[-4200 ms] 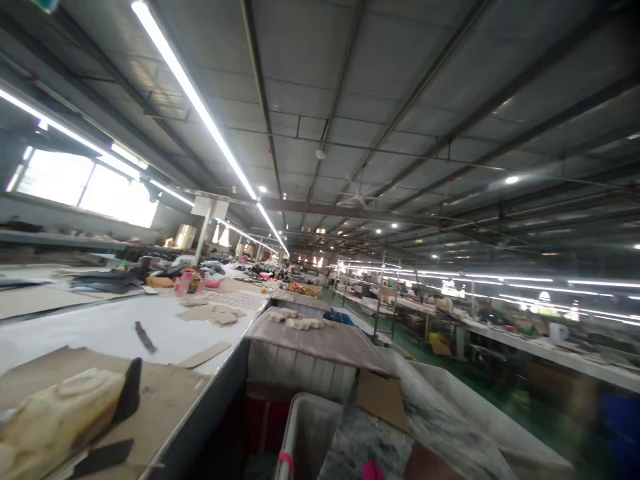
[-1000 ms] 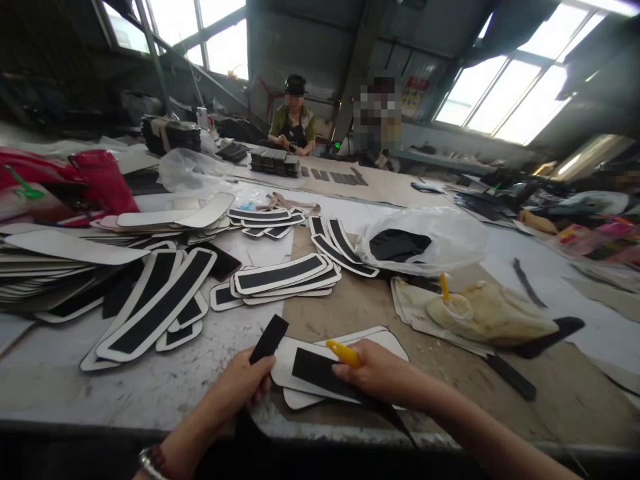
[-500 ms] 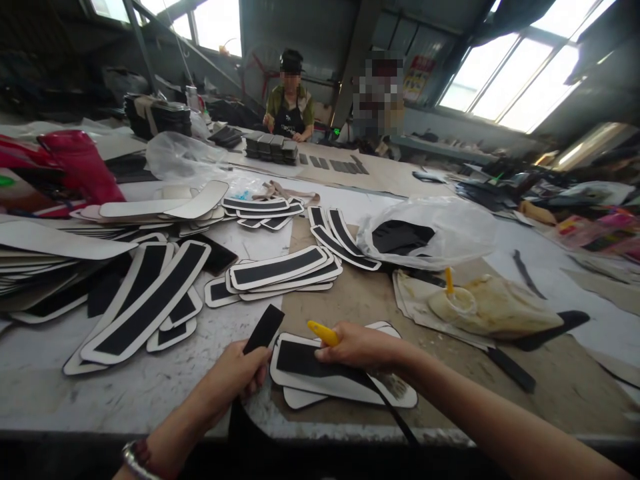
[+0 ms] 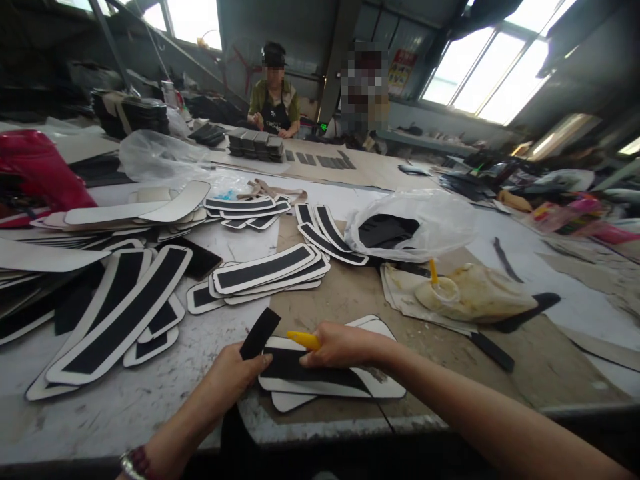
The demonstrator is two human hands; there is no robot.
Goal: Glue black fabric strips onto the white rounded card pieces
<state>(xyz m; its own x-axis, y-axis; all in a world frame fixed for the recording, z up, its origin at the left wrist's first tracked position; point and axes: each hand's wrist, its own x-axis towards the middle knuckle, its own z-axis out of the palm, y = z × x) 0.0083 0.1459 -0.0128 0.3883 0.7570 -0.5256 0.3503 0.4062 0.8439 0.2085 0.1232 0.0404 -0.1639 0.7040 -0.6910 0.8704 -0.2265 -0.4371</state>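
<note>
Right now we have the left hand (image 4: pixel 231 379) pinching a black strip (image 4: pixel 259 333) between thumb and fingers, its free end poking up and away over the near edge of the table (image 4: pixel 125 407). Our right hand (image 4: pixel 340 345) is closed around a yellow-handled tool (image 4: pixel 303 340), pressing down on a white-backed piece with a black patch (image 4: pixel 325 380) lying flat just in front of us (a second white piece sits under it). The strip looks light, thin and floppy, so we'd grip it near the end to keep it straight; the backed piece seems stiffer and best held flat by its edge. Similar pieces (image 4: pixel 265 270) are fanned out further back, near a glue-smeared pot (image 4: pixel 445 291). A co-worker (image 4: pixel 274 100) sits at the far end.
</note>
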